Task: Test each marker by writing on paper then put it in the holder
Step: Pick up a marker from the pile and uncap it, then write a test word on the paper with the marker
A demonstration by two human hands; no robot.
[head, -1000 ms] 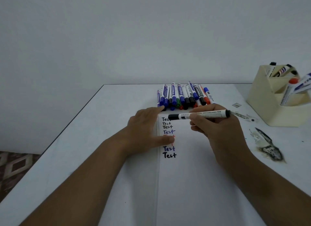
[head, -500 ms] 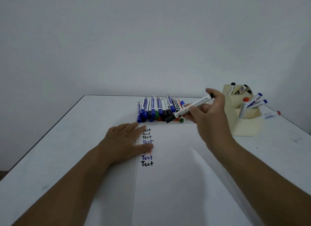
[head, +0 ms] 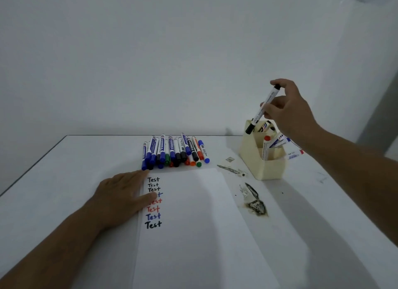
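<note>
One black whiteboard marker [head: 263,109], pinched in the right hand [head: 288,112], hangs steeply, cap-down over the cream holder's [head: 256,159] rear compartment; left hand [head: 120,197] lies flat on the paper [head: 193,224].

right hand [head: 289,112] holds black marker [head: 262,110] over holder [head: 254,159].

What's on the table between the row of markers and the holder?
In the head view, a small grey scrap and a dark streaky stain lie on the table between the marker row and the holder.
</note>
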